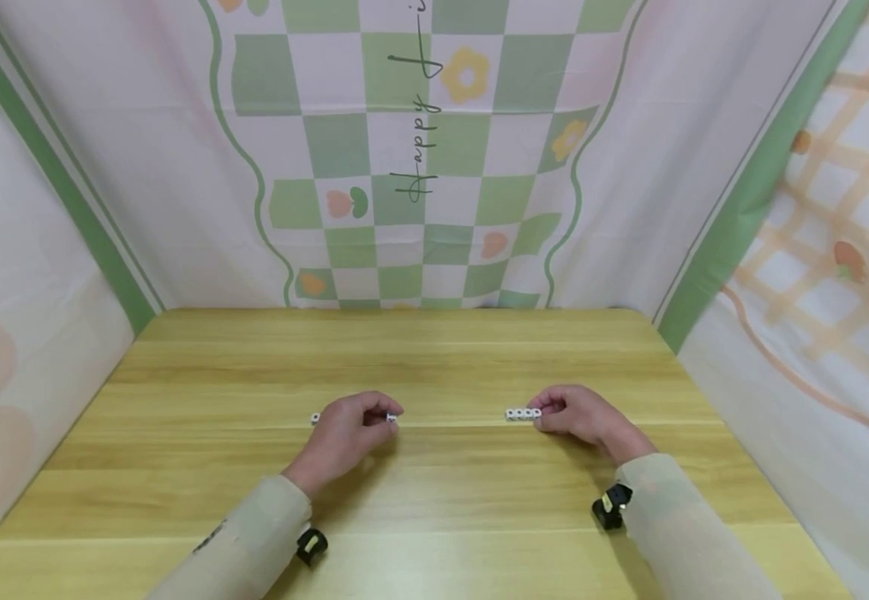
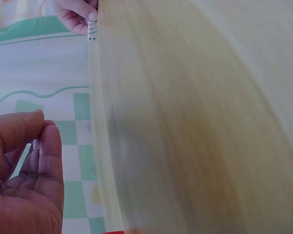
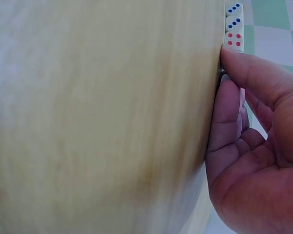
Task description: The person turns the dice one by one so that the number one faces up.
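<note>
In the head view, my left hand (image 1: 347,433) is left of the table's middle, thumb and fingertips brought together at a small white die (image 1: 392,418). Another white die (image 1: 315,417) shows beyond the back of this hand; whatever lies between the two is hidden. Over on the right, my right hand (image 1: 576,412) pinches the right end of a short row of white dice (image 1: 520,413). Close up in the right wrist view, that row has dice with blue pips and one die with red pips (image 3: 234,40), next to the thumb. Fingers hide the rest of the row.
A wood-grain table (image 1: 434,492) lies under both hands. Printed curtains (image 1: 397,142) with green checks rise behind its far edge and along both sides. Each sleeve carries a small black wrist device, one left (image 1: 312,546) and one right (image 1: 612,507).
</note>
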`<state>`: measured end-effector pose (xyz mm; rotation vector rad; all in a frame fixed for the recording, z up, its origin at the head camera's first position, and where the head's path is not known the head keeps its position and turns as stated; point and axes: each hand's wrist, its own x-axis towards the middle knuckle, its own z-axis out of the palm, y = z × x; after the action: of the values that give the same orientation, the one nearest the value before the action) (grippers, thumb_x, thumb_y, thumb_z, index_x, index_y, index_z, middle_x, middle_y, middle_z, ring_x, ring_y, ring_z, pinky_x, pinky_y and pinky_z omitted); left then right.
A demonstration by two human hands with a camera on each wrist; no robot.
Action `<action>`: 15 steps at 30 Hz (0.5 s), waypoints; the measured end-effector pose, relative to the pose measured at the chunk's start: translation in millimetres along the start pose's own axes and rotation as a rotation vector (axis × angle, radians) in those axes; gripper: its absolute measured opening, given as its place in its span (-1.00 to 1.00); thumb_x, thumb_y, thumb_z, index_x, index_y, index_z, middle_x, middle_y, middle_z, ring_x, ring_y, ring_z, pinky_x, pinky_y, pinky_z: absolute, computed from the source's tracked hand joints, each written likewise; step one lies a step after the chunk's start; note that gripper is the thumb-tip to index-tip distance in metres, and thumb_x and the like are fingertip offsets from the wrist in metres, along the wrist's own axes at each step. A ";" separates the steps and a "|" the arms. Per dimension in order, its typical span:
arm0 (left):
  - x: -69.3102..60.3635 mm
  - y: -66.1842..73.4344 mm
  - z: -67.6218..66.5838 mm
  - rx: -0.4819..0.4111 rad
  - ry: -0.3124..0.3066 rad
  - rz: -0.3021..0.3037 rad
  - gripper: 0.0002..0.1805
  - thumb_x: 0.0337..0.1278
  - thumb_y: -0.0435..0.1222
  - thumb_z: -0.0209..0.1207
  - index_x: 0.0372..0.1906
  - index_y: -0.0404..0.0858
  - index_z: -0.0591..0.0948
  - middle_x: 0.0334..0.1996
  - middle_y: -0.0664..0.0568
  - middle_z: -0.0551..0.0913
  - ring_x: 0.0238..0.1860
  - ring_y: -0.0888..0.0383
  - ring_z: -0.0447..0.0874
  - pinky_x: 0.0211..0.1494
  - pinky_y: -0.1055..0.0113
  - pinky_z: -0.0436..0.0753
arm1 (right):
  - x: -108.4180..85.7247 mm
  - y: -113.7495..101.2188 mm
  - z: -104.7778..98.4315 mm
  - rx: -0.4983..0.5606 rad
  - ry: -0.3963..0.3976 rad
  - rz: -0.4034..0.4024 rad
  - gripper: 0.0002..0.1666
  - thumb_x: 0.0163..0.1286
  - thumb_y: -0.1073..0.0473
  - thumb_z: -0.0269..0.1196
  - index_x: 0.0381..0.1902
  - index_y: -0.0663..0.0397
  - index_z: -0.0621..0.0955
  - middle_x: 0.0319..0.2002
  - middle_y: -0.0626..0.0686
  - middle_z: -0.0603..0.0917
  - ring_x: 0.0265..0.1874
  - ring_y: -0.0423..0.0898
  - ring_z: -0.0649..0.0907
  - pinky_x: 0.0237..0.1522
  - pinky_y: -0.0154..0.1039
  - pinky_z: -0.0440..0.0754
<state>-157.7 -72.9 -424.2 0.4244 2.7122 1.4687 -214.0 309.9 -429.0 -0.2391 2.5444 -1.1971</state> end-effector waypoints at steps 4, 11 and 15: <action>0.8 -1.0 0.6 -0.003 0.000 -0.006 -0.80 0.25 -0.38 0.36 -0.04 -0.17 0.76 -0.24 0.21 0.75 -0.21 0.25 0.65 -0.10 0.37 0.67 | 1.3 0.0 0.4 0.005 0.000 0.018 -0.74 0.34 0.30 0.43 -0.04 0.28 0.71 -0.25 0.06 0.69 -0.29 -0.11 0.56 -0.26 -0.33 0.56; 1.8 -3.2 2.0 -0.039 0.001 -0.011 -0.79 0.22 -0.40 0.36 -0.04 -0.21 0.75 -0.18 0.09 0.79 -0.17 0.24 0.72 -0.08 0.37 0.71 | 2.0 -0.2 0.0 0.002 0.002 0.026 -0.75 0.33 0.30 0.44 -0.05 0.27 0.72 -0.26 0.06 0.68 -0.29 -0.12 0.56 -0.24 -0.32 0.56; 1.9 -4.3 2.4 -0.056 0.000 -0.018 -0.78 0.22 -0.39 0.38 -0.04 -0.23 0.75 -0.15 0.06 0.80 -0.15 0.21 0.75 -0.08 0.35 0.73 | 2.1 -0.2 -0.3 0.000 0.003 0.025 -0.75 0.33 0.30 0.44 -0.05 0.26 0.72 -0.26 0.06 0.69 -0.29 -0.11 0.56 -0.24 -0.32 0.56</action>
<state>-160.1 -72.7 -428.9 0.3965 2.6605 1.5360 -216.1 309.4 -429.1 -0.2049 2.5417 -1.1895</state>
